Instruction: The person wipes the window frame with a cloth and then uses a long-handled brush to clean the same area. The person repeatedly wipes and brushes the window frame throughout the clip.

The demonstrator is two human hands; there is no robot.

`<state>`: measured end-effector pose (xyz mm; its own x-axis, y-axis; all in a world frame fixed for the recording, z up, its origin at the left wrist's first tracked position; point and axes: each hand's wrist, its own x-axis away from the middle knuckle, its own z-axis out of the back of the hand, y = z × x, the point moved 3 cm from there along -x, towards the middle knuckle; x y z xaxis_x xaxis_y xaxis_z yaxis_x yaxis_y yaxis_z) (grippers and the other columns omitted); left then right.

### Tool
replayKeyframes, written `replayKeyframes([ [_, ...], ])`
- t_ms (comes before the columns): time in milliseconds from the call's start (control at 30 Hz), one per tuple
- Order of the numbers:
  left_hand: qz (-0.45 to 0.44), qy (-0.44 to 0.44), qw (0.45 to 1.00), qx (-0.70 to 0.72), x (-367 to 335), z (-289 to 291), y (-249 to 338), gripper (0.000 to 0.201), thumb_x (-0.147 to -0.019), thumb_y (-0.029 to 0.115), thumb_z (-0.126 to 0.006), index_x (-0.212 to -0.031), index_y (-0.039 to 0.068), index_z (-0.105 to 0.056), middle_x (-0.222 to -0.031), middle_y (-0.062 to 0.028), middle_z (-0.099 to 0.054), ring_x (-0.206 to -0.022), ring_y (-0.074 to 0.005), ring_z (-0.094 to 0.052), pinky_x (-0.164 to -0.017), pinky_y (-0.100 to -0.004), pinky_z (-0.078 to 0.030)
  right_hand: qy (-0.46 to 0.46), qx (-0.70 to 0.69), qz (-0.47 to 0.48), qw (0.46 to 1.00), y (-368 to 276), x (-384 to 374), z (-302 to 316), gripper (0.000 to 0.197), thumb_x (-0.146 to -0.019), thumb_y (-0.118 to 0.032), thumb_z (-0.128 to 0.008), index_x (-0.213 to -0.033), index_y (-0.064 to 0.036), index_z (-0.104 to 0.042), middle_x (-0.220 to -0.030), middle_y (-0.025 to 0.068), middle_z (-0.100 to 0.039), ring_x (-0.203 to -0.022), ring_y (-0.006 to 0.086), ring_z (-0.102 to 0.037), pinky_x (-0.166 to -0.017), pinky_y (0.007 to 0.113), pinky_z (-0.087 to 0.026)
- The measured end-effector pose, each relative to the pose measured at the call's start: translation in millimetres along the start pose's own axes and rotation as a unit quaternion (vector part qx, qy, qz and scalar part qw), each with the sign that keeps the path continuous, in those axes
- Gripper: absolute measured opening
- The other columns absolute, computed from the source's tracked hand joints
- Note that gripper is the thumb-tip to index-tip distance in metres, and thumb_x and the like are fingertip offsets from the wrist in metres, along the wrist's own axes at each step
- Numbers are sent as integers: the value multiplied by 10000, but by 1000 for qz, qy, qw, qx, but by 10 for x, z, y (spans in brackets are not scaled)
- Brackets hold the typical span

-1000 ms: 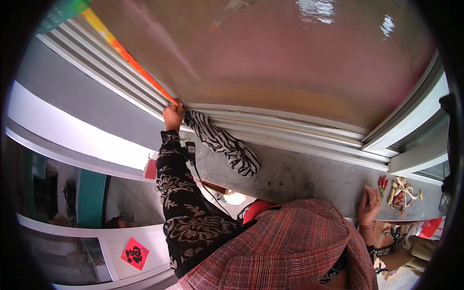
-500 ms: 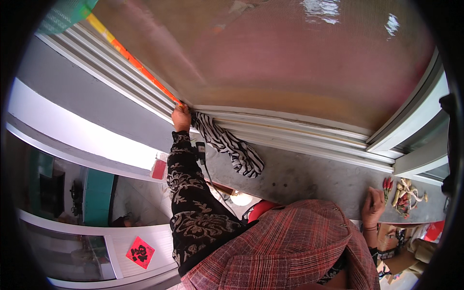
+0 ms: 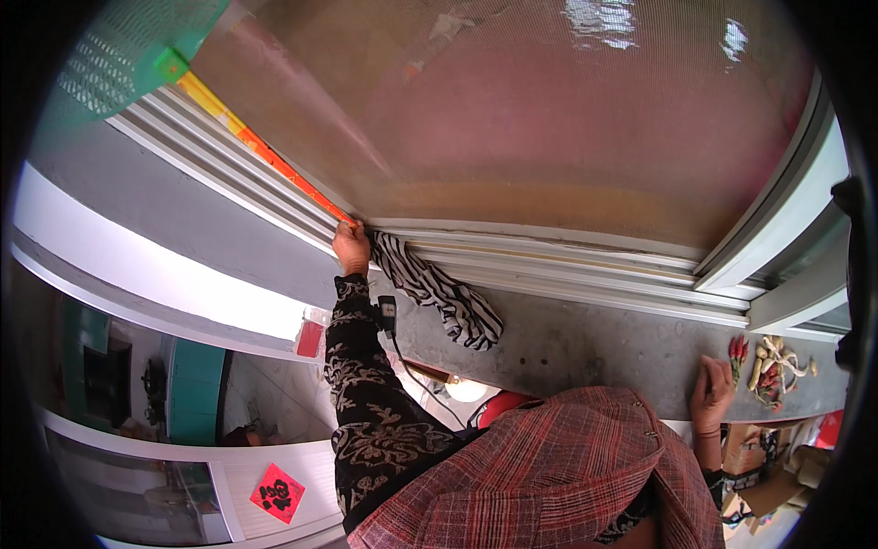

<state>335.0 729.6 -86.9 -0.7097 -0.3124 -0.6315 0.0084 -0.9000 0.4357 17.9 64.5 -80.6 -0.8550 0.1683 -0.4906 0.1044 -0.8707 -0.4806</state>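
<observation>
My left hand point(image 3: 351, 247) is closed around the orange end of a fly swatter handle point(image 3: 274, 165). The handle turns yellow farther up and joins a green mesh head point(image 3: 137, 59) at the far left. The swatter slants along the window track, in front of the screen. Beside my left hand, a bunched black-and-white striped cloth point(image 3: 439, 291) lies partly on the track and partly on the grey sill. My right hand point(image 3: 712, 395) is at the sill's right part with its fingers curled in, nothing visible in them. Red chillies point(image 3: 737, 351) lie just right of it.
A mesh window screen point(image 3: 549, 119) stands beyond the grey sill point(image 3: 585, 343). Pale dried stalks or bulbs point(image 3: 776, 361) lie by the chillies. A small dark device point(image 3: 387, 313) with a cable is beside my left sleeve. Cardboard boxes point(image 3: 745, 453) are low at the right.
The view has shifted slightly, so more of the green swatter head shows. The swatter's head has come a little nearer, still in my left hand. My right hand stays by the chillies.
</observation>
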Motion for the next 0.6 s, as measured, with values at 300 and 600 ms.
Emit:
replayKeyframes([
  [300, -104, -133, 966, 196, 127, -29, 674, 76, -833, 61, -671, -901, 80, -644, -749, -96, -650, -644, -224, -636, -635, -326, -516, 2, -3, 0, 1000, -22, -21, 6, 190, -831, 82, -573, -976, -24, -637, -859, 130, -604, -764, 300, -612, -680, 349, -498],
  [600, -148, -135, 941, 272, 928, -156, 1932, 70, -877, 110, -660, -925, 78, -619, -811, -88, -660, -709, -227, -664, -642, -327, -519, 4, 1, 3, 1000, 5, -4, 1, 184, -836, 68, -564, -974, -28, -640, -867, 136, -609, -777, 307, -617, -691, 360, -504],
])
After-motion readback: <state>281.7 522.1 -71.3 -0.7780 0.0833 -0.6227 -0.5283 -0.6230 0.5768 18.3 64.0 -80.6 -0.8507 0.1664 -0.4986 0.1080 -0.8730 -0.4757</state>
